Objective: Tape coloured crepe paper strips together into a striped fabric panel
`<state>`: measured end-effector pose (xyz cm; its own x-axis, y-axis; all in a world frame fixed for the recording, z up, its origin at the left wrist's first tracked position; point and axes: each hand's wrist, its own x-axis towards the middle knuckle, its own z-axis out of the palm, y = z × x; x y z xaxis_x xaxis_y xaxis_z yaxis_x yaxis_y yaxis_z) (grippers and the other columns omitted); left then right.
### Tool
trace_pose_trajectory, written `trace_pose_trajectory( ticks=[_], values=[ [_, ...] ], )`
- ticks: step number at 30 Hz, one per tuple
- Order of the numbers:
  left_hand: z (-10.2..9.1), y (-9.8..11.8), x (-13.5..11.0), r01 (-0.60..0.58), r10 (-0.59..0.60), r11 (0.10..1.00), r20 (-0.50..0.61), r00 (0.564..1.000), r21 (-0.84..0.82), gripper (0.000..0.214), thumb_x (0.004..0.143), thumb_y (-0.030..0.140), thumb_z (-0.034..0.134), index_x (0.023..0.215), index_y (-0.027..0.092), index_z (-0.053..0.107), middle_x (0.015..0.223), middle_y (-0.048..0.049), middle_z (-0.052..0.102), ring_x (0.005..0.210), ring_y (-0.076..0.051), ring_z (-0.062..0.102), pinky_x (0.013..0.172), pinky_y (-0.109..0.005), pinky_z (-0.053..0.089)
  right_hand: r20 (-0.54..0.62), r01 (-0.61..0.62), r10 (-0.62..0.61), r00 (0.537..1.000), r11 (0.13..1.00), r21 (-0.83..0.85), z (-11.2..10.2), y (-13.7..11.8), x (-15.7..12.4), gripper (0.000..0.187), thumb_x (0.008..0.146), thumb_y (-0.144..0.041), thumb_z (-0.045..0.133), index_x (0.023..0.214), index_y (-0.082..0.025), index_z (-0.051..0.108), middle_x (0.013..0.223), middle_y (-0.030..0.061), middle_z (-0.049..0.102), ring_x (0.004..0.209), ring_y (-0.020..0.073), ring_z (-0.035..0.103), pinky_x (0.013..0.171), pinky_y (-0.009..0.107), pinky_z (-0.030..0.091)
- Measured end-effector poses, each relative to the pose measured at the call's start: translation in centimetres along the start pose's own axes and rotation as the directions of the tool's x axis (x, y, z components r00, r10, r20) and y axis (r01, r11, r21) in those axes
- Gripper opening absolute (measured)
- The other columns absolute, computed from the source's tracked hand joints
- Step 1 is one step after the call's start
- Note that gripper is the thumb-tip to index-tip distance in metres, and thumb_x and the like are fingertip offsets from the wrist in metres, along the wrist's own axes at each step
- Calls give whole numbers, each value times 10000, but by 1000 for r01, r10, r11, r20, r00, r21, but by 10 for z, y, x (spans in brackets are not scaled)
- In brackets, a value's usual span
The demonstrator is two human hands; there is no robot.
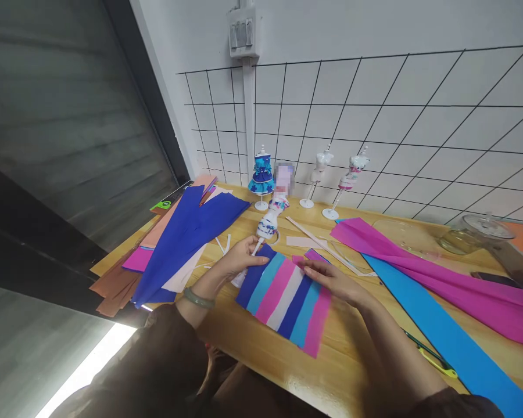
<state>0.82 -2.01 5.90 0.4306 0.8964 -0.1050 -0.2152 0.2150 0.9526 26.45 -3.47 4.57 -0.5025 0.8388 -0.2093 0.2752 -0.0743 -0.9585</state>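
A sheet of striped crepe paper (283, 296) in blue, light blue, pink and white slants above the table. My left hand (243, 256) is closed at its upper left corner, thumb on top, with the wrist wearing a bangle (199, 298). At the upper right edge, the fingers of my right hand (325, 276) pinch the same sheet. Just beyond my left fingers rises a small white dress-form mannequin (268, 225) with coloured patches; its stem passes close to that hand, and whether the fingers touch it I cannot tell. Its base is partly hidden behind the paper.
Behind stand a mannequin in a blue ruffled dress (262, 174) and two white mannequins (321, 168). Blue crepe paper (187, 232) lies left; pink paper (440, 278), a light-blue strip (436, 325) and a yellow cutter (438, 363) lie right. A glass jar (466, 235) stands farther right.
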Motion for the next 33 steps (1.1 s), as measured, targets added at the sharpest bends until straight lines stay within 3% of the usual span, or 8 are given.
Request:
trace_pose_trajectory(
  ticks=[3,7,14,20,23,26,30,33],
  values=[
    [-15,8,-7,-27,31,998,-74,997,50,524,542,206,802,982,146,524,897,-36,659,802,-148,619,785,-293,454,72,-46,43,996,998,41,-2,17,0,459,727,-497,622,1079,-204,613,903,54,672,889,218,616,795,350,469],
    [-30,12,-15,-85,97,992,-131,987,91,496,562,204,791,988,158,542,887,-19,663,806,-130,617,805,-275,446,54,-101,99,994,994,48,4,35,5,535,628,-443,724,1064,-160,601,664,6,624,626,158,609,605,291,476],
    [-35,12,-25,-55,72,994,-179,981,98,490,567,238,790,982,159,541,872,-26,672,785,-145,630,789,-309,470,31,-42,40,999,997,69,7,26,-2,402,658,-506,674,852,-156,641,712,32,631,631,138,579,646,291,470],
    [-16,8,-20,-138,144,989,-126,982,50,547,583,212,782,1076,161,550,1085,-67,633,997,-173,591,904,-303,420,-95,1,10,995,994,108,-7,10,-37,305,707,-487,646,763,-187,628,733,22,635,682,148,569,692,297,457],
    [-3,2,-15,-93,90,995,-92,992,-21,545,594,220,780,1080,156,543,1035,-78,650,924,-178,619,853,-314,450,-132,0,19,991,990,142,-15,9,-55,275,729,-460,639,764,-188,625,825,51,648,790,186,587,796,343,455],
    [12,-4,-8,-55,52,994,-29,998,-94,534,599,214,779,1073,153,542,987,-80,663,855,-173,636,808,-311,469,-204,5,30,978,986,167,-24,15,-68,251,747,-448,625,773,-199,612,785,44,640,764,186,592,783,346,466],
    [33,-8,9,-58,61,988,20,998,-145,499,593,191,783,1038,136,565,975,-83,662,860,-171,632,805,-294,467,-438,41,53,898,979,201,-40,27,-75,253,710,-463,653,757,-221,592,685,21,620,640,173,583,654,322,478],
    [47,-4,25,-51,60,982,43,997,-179,488,578,189,791,1011,130,575,973,-85,662,861,-176,632,786,-288,471,-541,69,66,839,972,225,-55,30,-74,281,679,-484,671,759,-225,594,674,22,629,605,178,584,592,314,473]
  ],
)
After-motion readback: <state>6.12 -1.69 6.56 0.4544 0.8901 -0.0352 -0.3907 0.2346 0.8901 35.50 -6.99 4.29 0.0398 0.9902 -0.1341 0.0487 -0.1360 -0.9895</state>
